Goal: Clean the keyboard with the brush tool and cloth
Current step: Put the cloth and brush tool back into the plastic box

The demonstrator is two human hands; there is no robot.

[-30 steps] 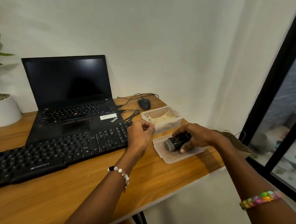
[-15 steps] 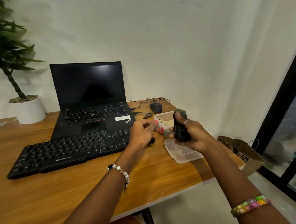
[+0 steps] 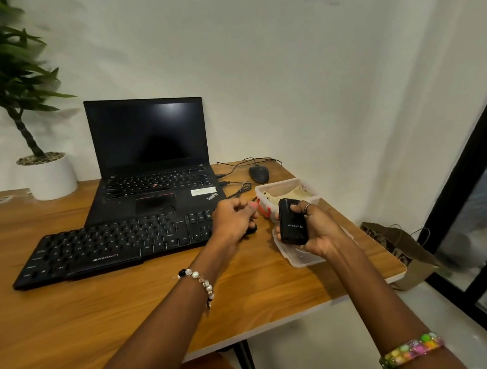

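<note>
The brush tool [image 3: 292,221], a black block, stands upright in the right hand [image 3: 315,231] above the clear lid [image 3: 304,259], at 3 o'clock from the keyboard [image 3: 120,246]. Its fingers [image 3: 298,208] curl round it. To brush well, she should turn the bristles keyward. The left hand [image 3: 233,220] curls over the keyboard's right end; whether it pinches anything cannot be told.

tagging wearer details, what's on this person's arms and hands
Both forearms are bare, no sleeves. Left wrist: a beaded bracelet of white pearl-like and dark beads. Right wrist: a multicoloured bracelet in green, pink and yellow. A thin ring sits on a right-hand finger.
</note>
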